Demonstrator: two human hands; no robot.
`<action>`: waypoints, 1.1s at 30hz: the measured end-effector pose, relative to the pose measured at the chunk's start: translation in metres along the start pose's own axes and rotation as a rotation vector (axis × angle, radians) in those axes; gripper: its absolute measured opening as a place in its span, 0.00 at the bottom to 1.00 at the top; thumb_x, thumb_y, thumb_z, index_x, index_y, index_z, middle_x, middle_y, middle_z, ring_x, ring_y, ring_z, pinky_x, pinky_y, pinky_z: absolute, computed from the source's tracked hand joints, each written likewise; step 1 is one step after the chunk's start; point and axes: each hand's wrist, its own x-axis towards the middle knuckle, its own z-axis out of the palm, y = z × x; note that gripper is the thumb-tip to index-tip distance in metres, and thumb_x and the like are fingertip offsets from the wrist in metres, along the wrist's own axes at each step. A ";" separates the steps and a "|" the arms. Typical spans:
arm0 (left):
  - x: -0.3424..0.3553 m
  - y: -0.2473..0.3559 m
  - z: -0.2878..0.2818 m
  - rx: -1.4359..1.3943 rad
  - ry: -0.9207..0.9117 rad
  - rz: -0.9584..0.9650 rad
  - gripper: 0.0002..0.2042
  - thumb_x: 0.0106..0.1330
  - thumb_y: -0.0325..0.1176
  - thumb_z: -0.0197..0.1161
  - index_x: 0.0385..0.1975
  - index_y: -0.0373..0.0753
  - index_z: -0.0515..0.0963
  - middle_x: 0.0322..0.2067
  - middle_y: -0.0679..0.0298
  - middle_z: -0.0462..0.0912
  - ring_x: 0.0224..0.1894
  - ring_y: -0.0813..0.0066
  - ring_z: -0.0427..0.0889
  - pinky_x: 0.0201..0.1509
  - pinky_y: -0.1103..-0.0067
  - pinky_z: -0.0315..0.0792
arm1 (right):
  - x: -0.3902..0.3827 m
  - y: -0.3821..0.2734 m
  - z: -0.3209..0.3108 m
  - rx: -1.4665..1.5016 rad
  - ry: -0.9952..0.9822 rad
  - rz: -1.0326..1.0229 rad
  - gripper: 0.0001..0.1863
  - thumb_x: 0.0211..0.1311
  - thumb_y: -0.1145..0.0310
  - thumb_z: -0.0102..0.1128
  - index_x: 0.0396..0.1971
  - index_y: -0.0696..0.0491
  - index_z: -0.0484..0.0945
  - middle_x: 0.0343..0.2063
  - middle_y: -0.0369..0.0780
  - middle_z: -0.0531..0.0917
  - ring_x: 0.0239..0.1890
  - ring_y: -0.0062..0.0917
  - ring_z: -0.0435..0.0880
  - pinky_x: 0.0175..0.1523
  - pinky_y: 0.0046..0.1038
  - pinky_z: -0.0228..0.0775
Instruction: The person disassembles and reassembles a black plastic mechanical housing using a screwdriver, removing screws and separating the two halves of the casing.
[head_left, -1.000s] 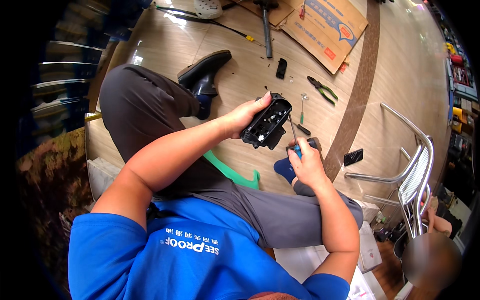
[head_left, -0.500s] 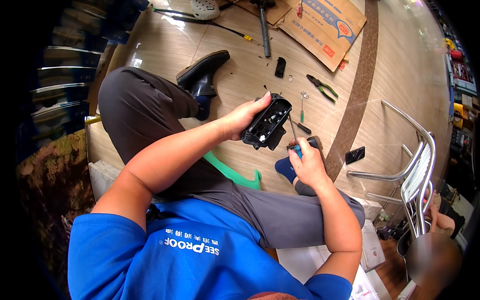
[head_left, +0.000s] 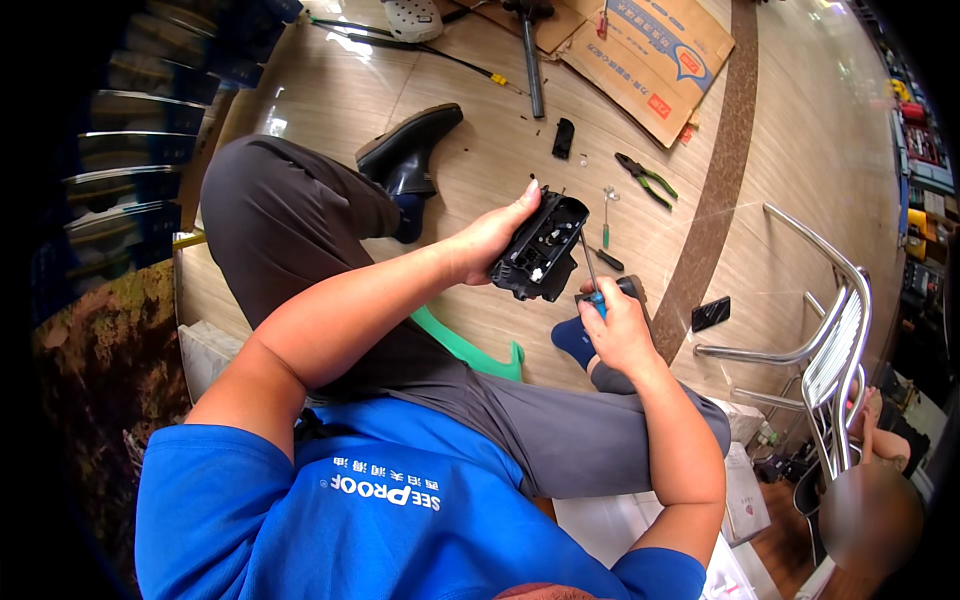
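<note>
My left hand grips a black plastic housing from its left side, with the thumb along the top edge. The housing's open hollow faces up and shows small white and metal parts inside. In my right hand is a screwdriver with a blue handle, my fingers wrapped round it. Its thin metal shaft points up and away, and the tip is by the housing's right edge; I cannot tell whether it touches. A small black cover piece lies on the floor beyond.
Pliers with green-black handles, a thin green-handled screwdriver, a phone and a hammer lie on the tiled floor. Flattened cardboard is at the far side. A metal chair stands at right, a person beyond it.
The housing has shifted slightly to the right and tilted a little in my left hand. My right hand with the screwdriver stays almost in the same place.
</note>
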 end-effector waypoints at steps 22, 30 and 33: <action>0.005 -0.005 -0.009 0.003 -0.084 0.120 0.38 0.73 0.67 0.39 0.62 0.36 0.71 0.50 0.48 0.83 0.50 0.59 0.86 0.56 0.66 0.81 | -0.004 -0.005 -0.001 0.008 0.056 -0.071 0.12 0.64 0.71 0.61 0.46 0.57 0.75 0.26 0.48 0.81 0.31 0.42 0.84 0.39 0.35 0.75; 0.004 -0.004 -0.008 -0.025 -0.070 0.107 0.38 0.74 0.67 0.37 0.61 0.35 0.72 0.49 0.48 0.84 0.49 0.59 0.86 0.55 0.66 0.81 | -0.005 -0.006 0.000 0.011 0.047 -0.070 0.13 0.64 0.70 0.61 0.46 0.57 0.75 0.26 0.51 0.82 0.32 0.47 0.85 0.39 0.38 0.76; 0.005 -0.005 -0.009 -0.042 -0.078 0.108 0.38 0.74 0.67 0.38 0.61 0.35 0.72 0.48 0.48 0.84 0.48 0.59 0.86 0.54 0.67 0.81 | -0.005 -0.008 -0.001 0.007 0.042 -0.065 0.13 0.64 0.70 0.61 0.46 0.57 0.75 0.26 0.51 0.81 0.32 0.47 0.85 0.38 0.38 0.76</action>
